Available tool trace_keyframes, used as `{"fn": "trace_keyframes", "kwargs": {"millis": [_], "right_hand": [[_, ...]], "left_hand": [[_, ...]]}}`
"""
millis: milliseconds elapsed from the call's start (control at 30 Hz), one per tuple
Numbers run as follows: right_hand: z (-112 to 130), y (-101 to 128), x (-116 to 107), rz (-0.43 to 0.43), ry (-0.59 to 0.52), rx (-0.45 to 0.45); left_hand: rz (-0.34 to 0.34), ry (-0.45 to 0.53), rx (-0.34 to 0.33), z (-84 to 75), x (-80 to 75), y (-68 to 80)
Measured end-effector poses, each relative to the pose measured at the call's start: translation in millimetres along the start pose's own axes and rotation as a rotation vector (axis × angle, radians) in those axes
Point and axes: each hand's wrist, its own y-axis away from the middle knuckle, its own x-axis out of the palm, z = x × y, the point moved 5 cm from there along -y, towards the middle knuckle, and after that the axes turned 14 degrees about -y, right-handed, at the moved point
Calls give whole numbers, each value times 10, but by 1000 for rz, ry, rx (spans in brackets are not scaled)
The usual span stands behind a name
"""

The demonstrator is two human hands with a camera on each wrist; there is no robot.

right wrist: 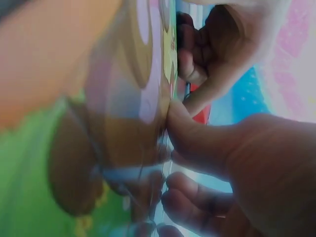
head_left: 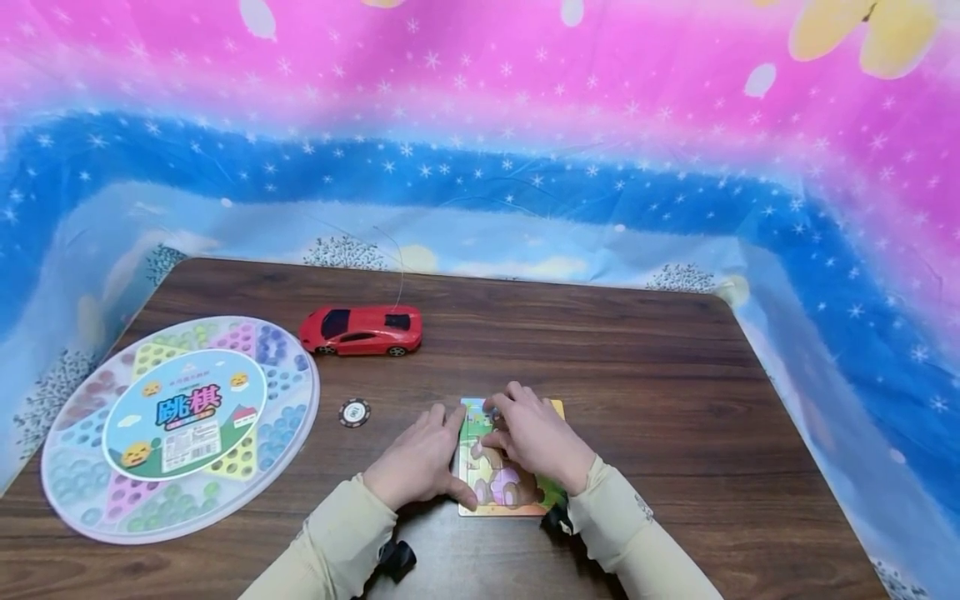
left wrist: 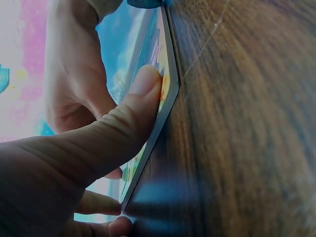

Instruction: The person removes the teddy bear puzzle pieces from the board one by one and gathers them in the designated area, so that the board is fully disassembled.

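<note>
Braced with fingers extended, your left hand (head_left: 420, 460) holds the left edge of the jigsaw puzzle (head_left: 506, 487), thumb on top; your right hand (head_left: 536, 435) covers its middle, any pinch hidden. It lies flat on the table (head_left: 675, 425). Near pieces look seated, so you seem well along; what's left underneath can't be told.
</note>
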Motion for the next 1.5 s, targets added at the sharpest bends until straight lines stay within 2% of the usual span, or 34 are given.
{"fn": "trace_keyframes", "kwargs": {"millis": [133,267,733,1200,1500], "right_hand": [[-70,-24,4,52,-117,47],[-93,-37,0,72,-166,52],[-73,-83,-2,67,-161,20],[-103,-101,21,83,-154,36],[-115,-106,12,84,-186,44]], "left_hand": [[12,1,-2,-3,19,-4],[15,4,-3,-4,26,-6],[24,-11,-13,20,-8,-7],[26,0,-11,5,6,-10],[23,-5,-9,4,6,-11]]}}
